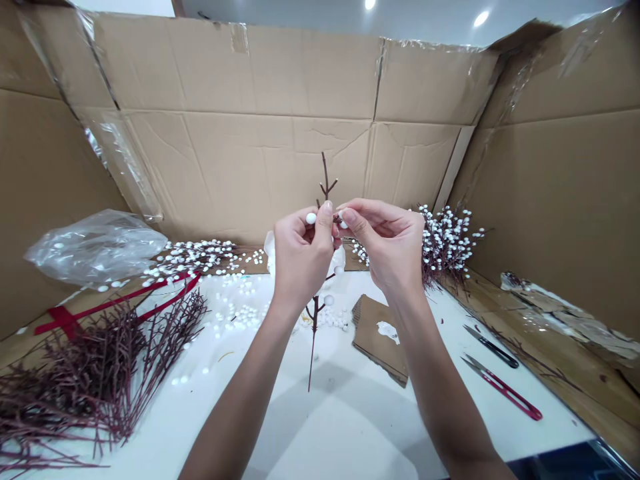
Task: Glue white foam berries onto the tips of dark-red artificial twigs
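Upright in front of me is a brown artificial twig (315,327), its bare forked tip above my hands and its thin stem hanging below. My left hand (306,247) is closed around the middle of it. With thumb and forefinger pinched together, my right hand (383,237) holds a small white ball (343,216) against a side branch, partly hidden by the fingers. Another white ball (311,218) shows on a branch by my left thumb. Lower on the twig, a white ball (329,301) sits on a short fork.
Bare twigs (100,373) lie piled at left beside a red ribbon (65,321) and plastic bag (100,247). Loose white balls (245,317) are scattered mid-table. Finished-looking berry twigs (447,243) stand back right. A cardboard piece (377,340) and two snips (503,387) lie at right. Cardboard walls (240,160) surround the table.
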The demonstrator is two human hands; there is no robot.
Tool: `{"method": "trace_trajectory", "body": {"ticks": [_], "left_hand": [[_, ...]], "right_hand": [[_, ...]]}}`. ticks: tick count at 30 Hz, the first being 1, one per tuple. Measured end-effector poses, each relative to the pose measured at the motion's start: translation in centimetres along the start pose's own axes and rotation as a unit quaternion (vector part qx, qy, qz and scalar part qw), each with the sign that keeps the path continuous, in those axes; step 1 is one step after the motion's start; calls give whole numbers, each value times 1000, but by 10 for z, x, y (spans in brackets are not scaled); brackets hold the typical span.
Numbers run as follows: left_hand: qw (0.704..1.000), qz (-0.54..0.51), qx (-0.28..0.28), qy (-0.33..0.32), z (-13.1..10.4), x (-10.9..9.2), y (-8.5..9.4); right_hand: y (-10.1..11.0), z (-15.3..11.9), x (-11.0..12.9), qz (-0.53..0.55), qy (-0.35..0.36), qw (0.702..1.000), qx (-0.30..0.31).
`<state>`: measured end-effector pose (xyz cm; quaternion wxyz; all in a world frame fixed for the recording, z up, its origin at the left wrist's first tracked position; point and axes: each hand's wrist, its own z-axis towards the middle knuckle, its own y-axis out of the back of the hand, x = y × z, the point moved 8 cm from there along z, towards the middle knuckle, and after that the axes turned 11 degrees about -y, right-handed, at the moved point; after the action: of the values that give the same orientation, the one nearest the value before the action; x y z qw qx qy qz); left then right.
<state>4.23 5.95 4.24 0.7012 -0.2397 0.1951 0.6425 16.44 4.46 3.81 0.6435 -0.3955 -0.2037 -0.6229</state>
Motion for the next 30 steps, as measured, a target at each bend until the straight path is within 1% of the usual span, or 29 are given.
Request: {"method": "trace_trajectory", "body": {"ticks": [2,6,9,11,14,18,20,25,30], "left_hand": [[1000,-7,0,0,1,1,1],[1000,-6,-6,-1,3,4,3],[1000,14,-3,-3,2,5,2],[1000,28,0,-9,1,4,1],[999,36,3,-16,-1,3,-2],[999,31,5,-6,-2,3,-5],[1000,28,8,0,-3,3,-6],[1000,12,12,16,-3,8,-9],[1000,6,12,13,-3,11,-9]], "right_hand": [[0,2,-6,19,-18,1000,3],[-6,5,-19,79,-82,993,42],[-7,5,-20,119,-101,987,42],[-7,4,-20,123,-107,986,37],[-5,4,-17,101,-97,990,28],[-1,5,-9,65,-51,996,36],[1,5,-6,39,-41,998,38],[2,5,-2,-4,-42,998,52],[0,6,-3,2,-44,996,73]]}}
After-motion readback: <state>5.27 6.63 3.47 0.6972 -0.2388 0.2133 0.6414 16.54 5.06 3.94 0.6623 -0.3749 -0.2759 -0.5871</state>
